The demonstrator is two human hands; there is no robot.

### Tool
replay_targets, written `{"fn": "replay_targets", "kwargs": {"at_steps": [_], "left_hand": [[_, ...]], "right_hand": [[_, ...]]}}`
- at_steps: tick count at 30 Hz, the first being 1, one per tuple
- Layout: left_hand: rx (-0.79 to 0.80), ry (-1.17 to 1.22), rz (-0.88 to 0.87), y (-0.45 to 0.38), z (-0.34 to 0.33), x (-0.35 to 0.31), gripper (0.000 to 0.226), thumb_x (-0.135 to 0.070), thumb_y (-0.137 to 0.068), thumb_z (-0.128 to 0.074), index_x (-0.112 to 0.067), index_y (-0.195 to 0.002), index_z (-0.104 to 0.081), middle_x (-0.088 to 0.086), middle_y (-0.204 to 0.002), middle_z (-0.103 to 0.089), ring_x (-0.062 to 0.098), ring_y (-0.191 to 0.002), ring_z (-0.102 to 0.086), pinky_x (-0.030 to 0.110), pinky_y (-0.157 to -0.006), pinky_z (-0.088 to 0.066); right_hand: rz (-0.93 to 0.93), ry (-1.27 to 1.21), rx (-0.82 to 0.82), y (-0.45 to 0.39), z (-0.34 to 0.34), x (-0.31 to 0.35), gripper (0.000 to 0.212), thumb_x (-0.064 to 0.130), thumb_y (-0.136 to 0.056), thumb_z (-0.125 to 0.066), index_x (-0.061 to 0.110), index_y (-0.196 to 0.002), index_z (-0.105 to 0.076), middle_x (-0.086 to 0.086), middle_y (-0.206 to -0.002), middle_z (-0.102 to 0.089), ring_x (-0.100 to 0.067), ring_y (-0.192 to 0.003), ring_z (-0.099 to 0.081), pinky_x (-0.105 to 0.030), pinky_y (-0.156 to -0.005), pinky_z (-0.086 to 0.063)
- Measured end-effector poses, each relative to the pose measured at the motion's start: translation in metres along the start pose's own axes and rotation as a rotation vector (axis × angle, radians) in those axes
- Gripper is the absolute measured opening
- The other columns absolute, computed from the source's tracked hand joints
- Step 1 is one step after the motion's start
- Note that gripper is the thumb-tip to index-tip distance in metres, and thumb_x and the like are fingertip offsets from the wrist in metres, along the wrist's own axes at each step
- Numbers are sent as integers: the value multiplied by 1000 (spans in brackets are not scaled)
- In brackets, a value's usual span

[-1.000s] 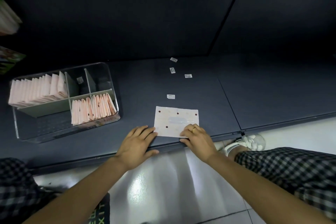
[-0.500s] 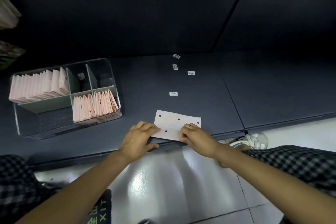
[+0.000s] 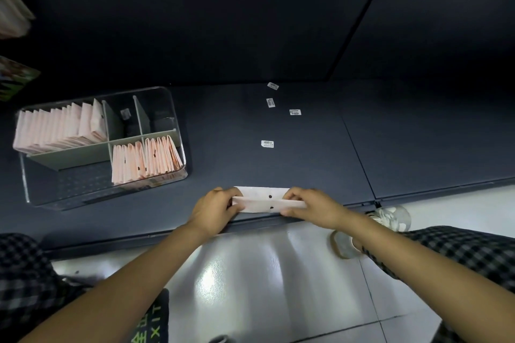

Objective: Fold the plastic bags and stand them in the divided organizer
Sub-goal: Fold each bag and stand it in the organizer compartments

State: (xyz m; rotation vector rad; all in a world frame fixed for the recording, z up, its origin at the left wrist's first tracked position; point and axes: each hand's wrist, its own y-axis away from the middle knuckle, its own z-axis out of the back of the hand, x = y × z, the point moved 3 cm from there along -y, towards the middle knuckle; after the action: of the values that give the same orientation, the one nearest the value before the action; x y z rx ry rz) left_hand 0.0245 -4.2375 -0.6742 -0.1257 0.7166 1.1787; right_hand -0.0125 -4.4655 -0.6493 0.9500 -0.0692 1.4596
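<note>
Both hands, left [image 3: 216, 210] and right [image 3: 310, 207], pinch the ends of the bag [image 3: 263, 200] at the surface's [image 3: 278, 164] six o'clock edge, mid-fold. Slick plastic could spring open or crease crooked if either grip slackens. The organizer [image 3: 178, 125] sits at ten o'clock.

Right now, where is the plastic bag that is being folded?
In the head view the plastic bag lies at the near edge of the dark shelf, low centre, held between the left hand and right hand, right of the clear organizer.
</note>
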Motion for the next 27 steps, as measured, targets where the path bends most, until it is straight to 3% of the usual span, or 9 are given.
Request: {"fn": "replay_targets", "kwargs": {"at_steps": [6,10,13,15,18,20,22,25,27], "left_hand": [[-71,43,67,0,-2,-5,55,-32,-88,-63,-22,-137,-40,4,-109,-59,24,-106,-53,35,-85,-45],[-310,-216,-223,10,4,-23,54,-30,-76,-75,-16,-124,-56,5,-112,-57,27,-99,-54,37,-82,-46],[-298,-368,-485,21,-5,-35,53,-37,-61,-85,-18,-106,-68,1,-106,-66,23,-93,-65,30,-76,-53],[-204,-462,-525,24,-17,-33,61,-49,-61,-83,-17,-111,-68,1,-118,-66,22,-107,-64,34,-87,-52],[9,-548,-438,25,-33,-21,75,-59,-82,-59,-18,-141,-41,5,-150,-35,25,-139,-33,44,-114,-22],[122,-552,-387,22,-37,-13,78,-61,-90,-39,-22,-151,-9,2,-159,-1,22,-146,0,41,-116,7],[130,-581,-373,21,-38,-10,77,-62,-92,-33,-26,-150,2,0,-158,11,22,-146,11,41,-113,16],[66,-492,-366,24,-31,-13,69,-55,-92,-44,-25,-149,-21,2,-159,-10,25,-146,-6,44,-117,3],[-77,-335,-389,31,-23,-21,51,-42,-87,-61,-18,-131,-53,7,-138,-49,30,-130,-43,45,-110,-31]], "right_hand": [[-103,443,-268,-8,5,-8,34,40,-92,-54,21,-120,-51,-3,-116,-54,-22,-114,-45,-30,-87,-37],[-55,489,-350,-15,2,2,46,43,-89,-56,22,-130,-46,-2,-128,-45,-23,-118,-41,-34,-96,-35],[10,412,-352,-23,-5,17,46,42,-88,-58,23,-128,-48,0,-127,-47,-20,-118,-42,-32,-97,-35],[11,357,-319,-29,-10,24,46,39,-87,-61,22,-127,-49,0,-126,-50,-20,-119,-43,-31,-99,-35],[-28,323,-267,-38,-15,29,45,33,-85,-65,19,-126,-50,-3,-125,-51,-22,-121,-44,-33,-100,-37],[-70,293,-250,-41,-16,29,45,29,-85,-67,17,-125,-51,-6,-124,-51,-24,-121,-44,-34,-102,-37],[-121,245,-234,-42,-16,28,44,27,-84,-69,15,-123,-52,-8,-122,-54,-25,-121,-46,-33,-101,-38],[-199,221,-205,-41,-18,28,34,28,-85,-67,13,-114,-57,-9,-118,-60,-27,-117,-49,-34,-95,-41],[-236,199,-192,-37,-21,28,27,29,-86,-64,10,-105,-61,-10,-112,-64,-28,-111,-54,-35,-90,-45]]}}
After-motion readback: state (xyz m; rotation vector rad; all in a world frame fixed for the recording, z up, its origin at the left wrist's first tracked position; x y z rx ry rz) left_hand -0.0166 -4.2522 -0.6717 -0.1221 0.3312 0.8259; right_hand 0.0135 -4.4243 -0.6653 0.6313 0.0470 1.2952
